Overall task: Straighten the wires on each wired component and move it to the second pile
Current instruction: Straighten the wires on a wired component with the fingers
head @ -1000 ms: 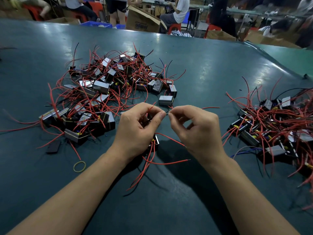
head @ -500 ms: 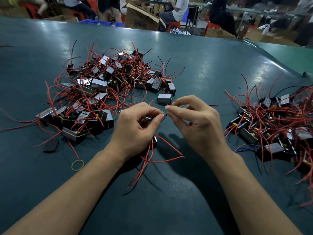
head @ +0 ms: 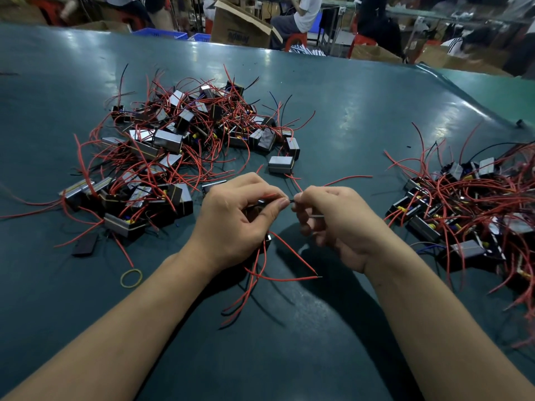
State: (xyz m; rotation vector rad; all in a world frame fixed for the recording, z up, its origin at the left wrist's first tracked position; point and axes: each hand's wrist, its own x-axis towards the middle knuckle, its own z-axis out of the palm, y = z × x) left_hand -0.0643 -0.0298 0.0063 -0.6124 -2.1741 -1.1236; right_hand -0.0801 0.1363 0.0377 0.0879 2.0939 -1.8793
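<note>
The hands are close together over the green surface point(head: 362, 117), fingertips almost meeting. The left hand point(head: 234, 221) is curled round a wired component point(head: 267, 239), mostly hidden under the palm with only a dark corner showing, and its thumb and forefinger pinch a thin dark wire point(head: 290, 200) at its near end. The right hand point(head: 333, 221) pinches the same wire just beside that grip, its other fingers curled in. The component's red wires point(head: 285, 278) hang below the left hand and trail bent across the surface toward the person. To do this step well, I judge the left hand should anchor the wire close to the body so no strain reaches the joint, while the right hand draws outward along it in one smooth, lightly squeezed pull, and the same for each red lead. Beyond and to the left of the hands lies the tangled unsorted pile point(head: 179, 146); well to their right is the second pile point(head: 469, 204), where this piece should go. A rubber band point(head: 131, 278) lies beside the left forearm.
</note>
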